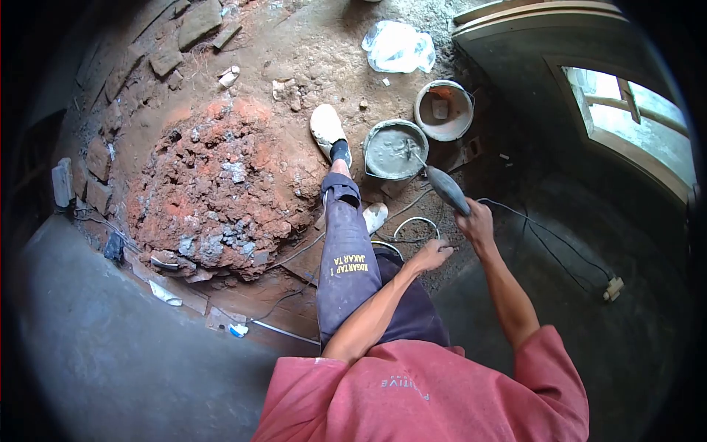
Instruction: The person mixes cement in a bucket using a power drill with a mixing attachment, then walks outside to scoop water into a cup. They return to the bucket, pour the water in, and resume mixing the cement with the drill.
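My right hand [476,223] is wrapped round the end of a dark, rounded tool [448,190]. A thin rod runs from the tool into a bucket of wet grey mix [396,150]. Nearer my body, my left hand [433,255] is closed in front of my raised knee, and what it grips is too small to tell. A thin white curved loop [417,219] ends close to its fingers. Touching the grey bucket's upper right side is a second bucket [444,110], with reddish-brown residue and a small block inside.
A large mound of reddish rubble [221,191] lies left of my legs. Beyond the buckets is a clear plastic bag [398,47]. Cables cross the floor to a socket block [613,289] at right. A wall with a framed opening [633,110] rises at right.
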The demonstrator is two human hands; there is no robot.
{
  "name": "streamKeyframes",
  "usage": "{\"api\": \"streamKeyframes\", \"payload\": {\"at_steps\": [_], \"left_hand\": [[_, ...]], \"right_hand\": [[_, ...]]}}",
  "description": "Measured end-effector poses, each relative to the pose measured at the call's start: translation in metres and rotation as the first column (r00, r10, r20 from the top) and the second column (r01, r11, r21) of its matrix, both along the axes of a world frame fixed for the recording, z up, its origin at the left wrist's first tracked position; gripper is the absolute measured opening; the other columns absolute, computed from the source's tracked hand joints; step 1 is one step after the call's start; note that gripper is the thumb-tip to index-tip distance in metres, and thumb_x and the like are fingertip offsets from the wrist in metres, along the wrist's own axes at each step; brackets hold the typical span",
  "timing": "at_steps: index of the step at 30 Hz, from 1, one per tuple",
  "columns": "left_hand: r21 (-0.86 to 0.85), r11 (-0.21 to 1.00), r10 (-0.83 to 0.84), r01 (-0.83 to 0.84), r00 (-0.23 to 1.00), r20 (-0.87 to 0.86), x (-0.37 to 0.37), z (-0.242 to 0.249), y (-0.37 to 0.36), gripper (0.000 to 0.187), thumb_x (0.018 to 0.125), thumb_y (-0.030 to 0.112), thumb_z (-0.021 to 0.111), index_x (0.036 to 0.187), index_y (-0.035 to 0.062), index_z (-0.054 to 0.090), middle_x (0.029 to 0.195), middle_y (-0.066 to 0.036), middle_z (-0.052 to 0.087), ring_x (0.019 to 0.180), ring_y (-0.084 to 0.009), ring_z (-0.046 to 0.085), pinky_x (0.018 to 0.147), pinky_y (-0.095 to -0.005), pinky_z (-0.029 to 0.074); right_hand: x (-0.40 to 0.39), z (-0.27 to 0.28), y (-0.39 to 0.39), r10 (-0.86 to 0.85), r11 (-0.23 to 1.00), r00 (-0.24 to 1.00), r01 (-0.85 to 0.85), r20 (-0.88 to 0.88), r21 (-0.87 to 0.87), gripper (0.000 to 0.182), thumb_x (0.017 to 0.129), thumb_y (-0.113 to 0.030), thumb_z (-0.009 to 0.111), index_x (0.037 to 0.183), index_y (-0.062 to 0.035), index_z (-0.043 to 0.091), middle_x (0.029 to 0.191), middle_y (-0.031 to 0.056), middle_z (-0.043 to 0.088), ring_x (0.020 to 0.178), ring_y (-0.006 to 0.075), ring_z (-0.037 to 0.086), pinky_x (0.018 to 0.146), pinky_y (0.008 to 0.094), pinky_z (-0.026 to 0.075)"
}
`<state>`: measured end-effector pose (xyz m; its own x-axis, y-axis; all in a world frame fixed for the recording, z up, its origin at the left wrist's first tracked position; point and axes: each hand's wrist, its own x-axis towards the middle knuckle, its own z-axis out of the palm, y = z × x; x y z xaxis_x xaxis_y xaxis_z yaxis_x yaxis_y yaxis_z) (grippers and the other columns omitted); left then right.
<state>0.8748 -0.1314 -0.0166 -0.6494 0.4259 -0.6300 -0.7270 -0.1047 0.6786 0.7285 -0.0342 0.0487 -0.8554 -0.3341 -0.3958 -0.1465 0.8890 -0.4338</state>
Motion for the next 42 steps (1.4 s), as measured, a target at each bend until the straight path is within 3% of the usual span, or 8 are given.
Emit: {"api": "streamKeyframes", "payload": {"at_steps": [3,5,12,20,30,32,36,42], "left_hand": [[0.044,0.99,0.138,-0.137,0.99,-0.007,0.013,-0.018,0.003,0.034,0.094,0.028,0.058,0.105,-0.0018,0.069,0.082,-0.013,0.068,0.075,-0.0182,0.063,0.067,-0.0342,0.05],[-0.04,0.987,0.149,-0.155,0.981,-0.124,0.012,-0.017,0.005,0.035,0.094,0.028,0.056,0.107,-0.0023,0.068,0.084,-0.015,0.069,0.078,-0.0202,0.065,0.07,-0.0352,0.051],[0.015,0.991,0.13,-0.13,0.992,-0.003,-0.005,0.006,-0.007,0.037,0.096,0.031,0.056,0.108,-0.001,0.068,0.083,-0.014,0.067,0.078,-0.0219,0.063,0.075,-0.0361,0.049],[0.001,0.999,0.049,-0.05,0.995,0.083,-0.001,-0.006,-0.01,0.036,0.095,0.031,0.054,0.103,-0.0005,0.069,0.079,-0.014,0.066,0.076,-0.0214,0.062,0.074,-0.0378,0.048],[0.024,0.985,0.171,-0.173,0.982,0.079,-0.002,-0.011,-0.008,0.034,0.096,0.03,0.055,0.101,-0.0011,0.068,0.079,-0.013,0.066,0.076,-0.0203,0.062,0.074,-0.037,0.048],[0.039,0.971,0.23,-0.237,0.962,0.146,0.002,-0.013,-0.007,0.035,0.096,0.029,0.056,0.103,-0.0021,0.068,0.079,-0.011,0.067,0.074,-0.0177,0.061,0.071,-0.0347,0.048],[0.031,0.97,0.233,-0.24,0.96,0.153,0.0,-0.016,-0.013,0.034,0.096,0.029,0.056,0.101,-0.002,0.069,0.08,-0.01,0.068,0.074,-0.0176,0.062,0.071,-0.0337,0.048],[-0.039,0.979,0.205,-0.202,0.956,0.21,-0.001,0.001,-0.025,0.027,0.095,0.02,0.054,0.104,-0.0009,0.068,0.086,-0.014,0.068,0.086,-0.0224,0.064,0.081,-0.0366,0.049]], "right_hand": [[-0.007,-0.028,-0.013,0.026,0.995,0.997,-0.034,-0.078,-0.098,0.028,0.071,-0.013,0.067,0.096,-0.0016,0.071,0.071,0.0224,0.063,0.064,0.0325,0.067,0.062,0.0367,0.051],[-0.013,-0.01,-0.012,-0.114,0.99,0.97,0.128,0.215,-0.052,0.029,0.071,-0.013,0.068,0.097,-0.0018,0.071,0.07,0.0228,0.062,0.058,0.0292,0.065,0.06,0.0356,0.05],[0.0,0.047,0.0,0.073,0.994,0.99,-0.063,0.122,-0.088,0.035,0.067,-0.008,0.068,0.102,-0.0027,0.072,0.067,0.0241,0.058,0.054,0.0303,0.06,0.058,0.0354,0.049],[-0.008,-0.019,-0.033,-0.003,0.993,0.974,0.03,0.225,-0.118,0.033,0.068,-0.012,0.067,0.1,-0.0011,0.07,0.063,0.0234,0.055,0.05,0.031,0.054,0.056,0.0364,0.048],[0.0,0.051,-0.022,-0.033,0.991,0.971,0.062,0.237,-0.117,0.037,0.067,-0.01,0.065,0.102,-0.0013,0.071,0.064,0.0243,0.056,0.047,0.0267,0.053,0.055,0.0361,0.048],[-0.003,0.022,-0.028,0.006,0.979,0.987,0.027,0.162,-0.204,0.033,0.066,-0.01,0.066,0.097,0.0001,0.072,0.056,0.0166,0.046,0.049,0.013,0.042,0.051,0.0317,0.043],[-0.008,-0.02,-0.05,-0.027,0.988,0.982,0.056,0.189,-0.146,0.026,0.067,-0.01,0.068,0.089,0.0025,0.069,0.057,0.0204,0.048,0.046,0.0214,0.048,0.052,0.036,0.045],[0.013,0.049,-0.048,-0.055,0.983,0.964,0.099,0.261,-0.157,0.033,0.066,-0.009,0.065,0.096,0.0017,0.071,0.061,0.0235,0.055,0.049,0.0229,0.055,0.056,0.0364,0.049]]}}
